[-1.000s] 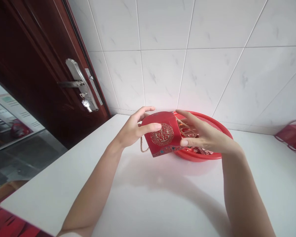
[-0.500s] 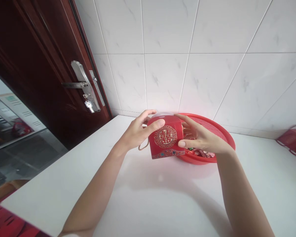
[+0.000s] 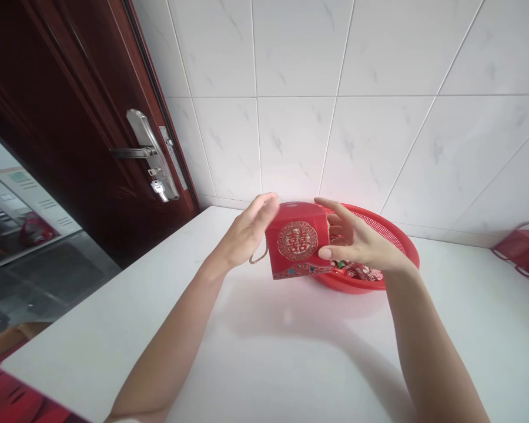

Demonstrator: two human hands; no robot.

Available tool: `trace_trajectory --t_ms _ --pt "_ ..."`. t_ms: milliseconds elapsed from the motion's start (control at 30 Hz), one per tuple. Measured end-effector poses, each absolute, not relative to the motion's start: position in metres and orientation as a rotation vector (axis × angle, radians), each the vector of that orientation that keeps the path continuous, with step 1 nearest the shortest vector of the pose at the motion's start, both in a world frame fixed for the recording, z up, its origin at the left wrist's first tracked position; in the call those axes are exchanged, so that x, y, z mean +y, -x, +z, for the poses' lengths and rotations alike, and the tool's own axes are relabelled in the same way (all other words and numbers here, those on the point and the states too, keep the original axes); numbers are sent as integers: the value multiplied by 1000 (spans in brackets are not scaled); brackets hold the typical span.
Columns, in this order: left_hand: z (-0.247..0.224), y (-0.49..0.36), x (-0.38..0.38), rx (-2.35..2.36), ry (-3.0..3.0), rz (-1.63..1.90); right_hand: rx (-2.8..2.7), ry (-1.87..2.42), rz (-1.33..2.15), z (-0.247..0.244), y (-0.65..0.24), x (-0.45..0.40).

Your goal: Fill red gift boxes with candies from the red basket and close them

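Red box [image 3: 298,242] nearly upright, medallion [image 3: 297,241] on near side, long axis unclear.

**Legible Markings**

One marking is legible: the double-happiness character 囍. It stands in gold inside a round ornamental medallion [image 3: 297,241], located on the front face of the red box [image 3: 278,259]. The character reads upright, with a slight tilt. Printing on the small wrapped packets [image 3: 358,272] in the red basket [image 3: 409,244] is too small to read. Lines on the pale framed panel [image 3: 58,220], far left, are likewise illegible.
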State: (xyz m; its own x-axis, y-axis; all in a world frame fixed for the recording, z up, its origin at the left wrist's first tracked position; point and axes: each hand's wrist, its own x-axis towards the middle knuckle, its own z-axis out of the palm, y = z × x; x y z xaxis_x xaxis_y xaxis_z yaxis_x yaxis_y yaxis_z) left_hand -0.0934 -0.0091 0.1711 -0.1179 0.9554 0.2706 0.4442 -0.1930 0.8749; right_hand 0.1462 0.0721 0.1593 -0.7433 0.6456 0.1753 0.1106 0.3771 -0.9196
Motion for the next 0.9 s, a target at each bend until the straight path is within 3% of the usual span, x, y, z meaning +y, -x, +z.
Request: trace_trajectory --t_ms 167,500,900 --pt "165 100 3 1404 -1548 1581 -2038 627 1373 160 -146 72" --pt "155 101 12 963 -1544 2552 -1975 598 1349 158 -147 74" --pt "156 102 11 1001 -1522 2346 -1965 596 1359 157 -146 74"
